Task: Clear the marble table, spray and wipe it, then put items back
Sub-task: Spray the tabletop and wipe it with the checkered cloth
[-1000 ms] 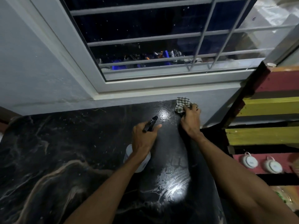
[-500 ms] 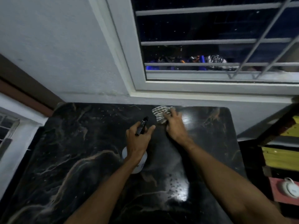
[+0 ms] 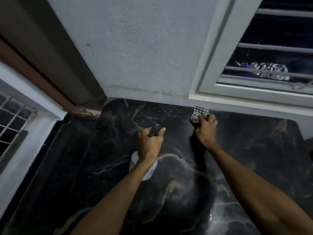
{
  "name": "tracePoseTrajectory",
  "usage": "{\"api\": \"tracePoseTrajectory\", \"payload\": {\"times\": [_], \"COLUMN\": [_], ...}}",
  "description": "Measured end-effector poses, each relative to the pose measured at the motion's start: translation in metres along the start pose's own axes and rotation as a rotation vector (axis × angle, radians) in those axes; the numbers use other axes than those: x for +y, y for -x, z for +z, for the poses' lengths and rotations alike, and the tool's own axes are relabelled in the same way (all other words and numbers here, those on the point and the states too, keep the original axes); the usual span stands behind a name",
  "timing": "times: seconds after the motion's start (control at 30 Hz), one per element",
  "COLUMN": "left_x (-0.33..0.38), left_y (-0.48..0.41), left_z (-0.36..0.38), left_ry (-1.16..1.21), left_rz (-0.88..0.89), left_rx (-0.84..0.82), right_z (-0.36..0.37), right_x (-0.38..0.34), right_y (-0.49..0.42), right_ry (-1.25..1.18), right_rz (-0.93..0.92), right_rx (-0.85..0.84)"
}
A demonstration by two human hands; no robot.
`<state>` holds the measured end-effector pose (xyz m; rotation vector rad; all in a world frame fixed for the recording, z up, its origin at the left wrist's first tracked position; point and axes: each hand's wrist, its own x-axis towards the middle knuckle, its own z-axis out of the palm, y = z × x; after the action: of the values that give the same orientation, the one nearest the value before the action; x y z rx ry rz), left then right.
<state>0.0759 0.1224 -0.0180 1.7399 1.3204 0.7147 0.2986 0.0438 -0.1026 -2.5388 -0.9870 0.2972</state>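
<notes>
Against the wall under the window frame, the right hand presses a checked cloth onto the far edge of the black marble worktop, fingers closed over its near part. The left hand is wrapped shut around the neck of a white spray bottle, its dark nozzle pointing toward the back wall. Clearing looks done, since nothing else stands on the slab; spraying and wiping appear under way, and returning the items is left. Wet sheen shows at the near right, though the dim light makes it hard to say how much is wiped. Room is open leftward and toward the person; wall and a brown ledge hem in the back.
</notes>
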Motion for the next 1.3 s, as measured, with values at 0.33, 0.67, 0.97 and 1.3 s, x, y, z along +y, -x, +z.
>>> {"api": "tracePoseTrajectory", "payload": {"times": [0.33,0.67,0.97,1.3], "left_x": [-0.049,-0.079,-0.101,-0.105], "left_y": [-0.042,-0.079,-0.105,-0.109], "left_z": [-0.086,-0.135,-0.175,-0.189], "left_ry": [-0.021,-0.01,0.02,0.03], "left_rz": [-0.1,-0.166,-0.06,-0.058], "left_rx": [0.033,0.09,0.191,0.209], "right_z": [0.045,0.088,0.141,0.138], "right_x": [-0.113,-0.207,-0.315,-0.314], "right_y": [0.03,0.013,-0.046,-0.021], "right_ry": [0.014,0.013,0.066,0.113], "right_rz": [-0.172,-0.346,-0.51,-0.503], "right_rx": [-0.147,-0.161,-0.197,-0.176]}}
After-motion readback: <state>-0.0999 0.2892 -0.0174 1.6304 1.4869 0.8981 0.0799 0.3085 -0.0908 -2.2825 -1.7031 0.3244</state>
